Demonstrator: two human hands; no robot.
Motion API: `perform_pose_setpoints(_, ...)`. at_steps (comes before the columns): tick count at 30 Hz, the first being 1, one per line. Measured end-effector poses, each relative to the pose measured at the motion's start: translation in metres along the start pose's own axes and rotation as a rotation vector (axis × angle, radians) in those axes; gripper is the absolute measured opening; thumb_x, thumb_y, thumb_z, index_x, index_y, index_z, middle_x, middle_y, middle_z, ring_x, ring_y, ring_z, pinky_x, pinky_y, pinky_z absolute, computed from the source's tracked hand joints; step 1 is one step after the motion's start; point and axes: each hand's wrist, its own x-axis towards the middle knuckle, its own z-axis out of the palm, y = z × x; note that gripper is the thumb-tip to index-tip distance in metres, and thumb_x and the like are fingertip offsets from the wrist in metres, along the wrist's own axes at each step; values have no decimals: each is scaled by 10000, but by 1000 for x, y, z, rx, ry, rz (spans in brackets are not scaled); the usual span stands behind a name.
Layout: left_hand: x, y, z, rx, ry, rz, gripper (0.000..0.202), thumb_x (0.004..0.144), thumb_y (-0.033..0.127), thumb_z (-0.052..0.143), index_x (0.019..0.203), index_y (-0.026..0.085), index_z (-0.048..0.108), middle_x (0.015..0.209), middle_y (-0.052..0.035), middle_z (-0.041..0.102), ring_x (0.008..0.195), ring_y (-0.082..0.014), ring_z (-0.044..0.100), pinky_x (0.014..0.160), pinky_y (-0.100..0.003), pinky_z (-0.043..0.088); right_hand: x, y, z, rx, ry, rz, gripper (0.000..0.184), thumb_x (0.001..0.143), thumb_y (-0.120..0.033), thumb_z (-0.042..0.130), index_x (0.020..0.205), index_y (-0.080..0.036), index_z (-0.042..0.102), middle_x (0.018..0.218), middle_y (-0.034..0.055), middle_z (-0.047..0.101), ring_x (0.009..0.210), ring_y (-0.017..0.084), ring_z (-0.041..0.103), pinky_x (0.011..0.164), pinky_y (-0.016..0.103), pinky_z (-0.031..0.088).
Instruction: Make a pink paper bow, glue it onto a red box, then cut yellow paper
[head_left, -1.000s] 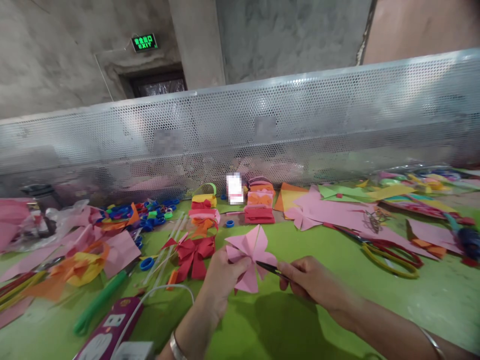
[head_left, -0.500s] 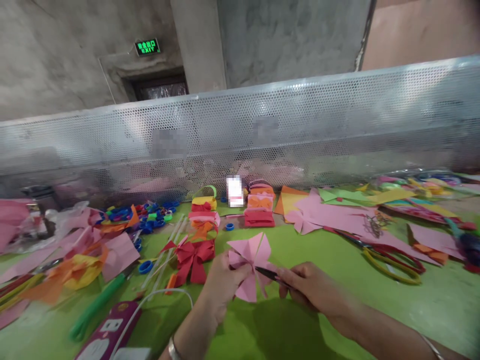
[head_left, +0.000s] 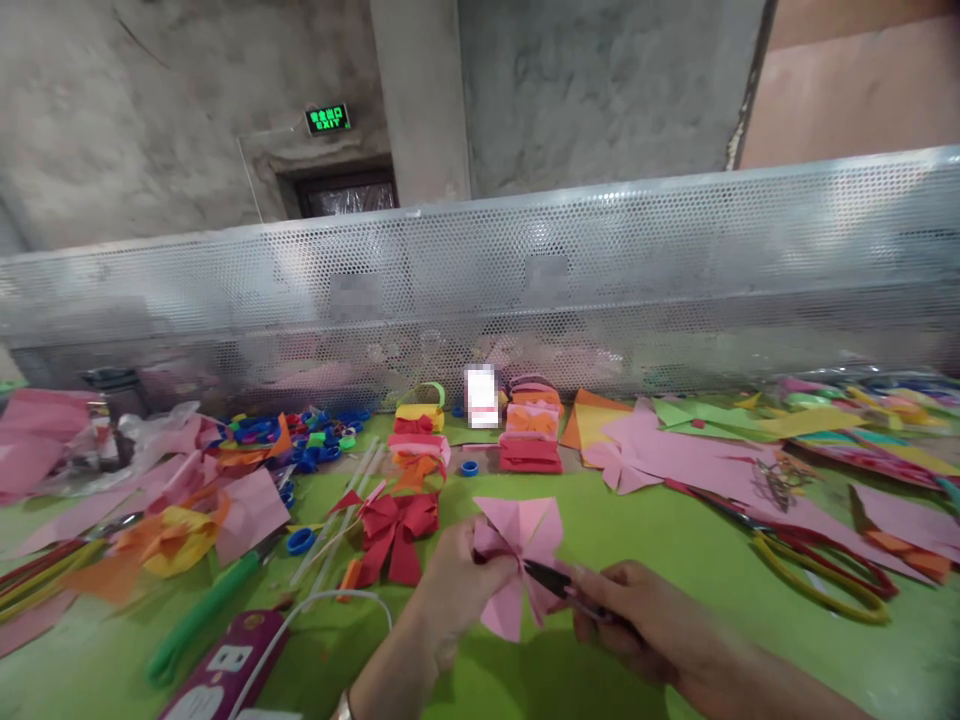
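My left hand (head_left: 450,592) pinches a pink paper bow (head_left: 526,530) at its left side, above the green table. Its folded petals fan up and down from a gathered middle. My right hand (head_left: 637,620) is closed around dark-bladed scissors (head_left: 551,580), whose handles are mostly hidden by the fingers. The blade tips point left and touch or nearly touch the bow's middle. Just left of my left hand lies a red paper bow (head_left: 400,530).
Small paper bags (head_left: 531,452) and a blue ring (head_left: 469,468) stand behind. At right lie yellow-handled scissors (head_left: 817,575) and pink paper (head_left: 697,465). A green-handled tool (head_left: 202,615), a purple power strip (head_left: 225,665) and paper scraps are on the left. Perforated metal panel (head_left: 450,250) borders the back.
The view has tilted and turned slightly, shifting everything down and right. The bow is turned a little in my left hand, and the scissors stay at its middle.
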Motion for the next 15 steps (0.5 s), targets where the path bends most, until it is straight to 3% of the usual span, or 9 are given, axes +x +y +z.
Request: perform_pose_setpoints(15, -3, 8, 1, -37, -96, 66, 257, 608, 75, 556, 830, 126, 675, 860, -81, 719, 844, -237, 644, 750, -317, 457, -1, -1, -3, 0, -50, 30, 481, 785, -572, 510, 573, -143, 557, 338, -92, 298, 278, 14, 180, 321, 178, 82)
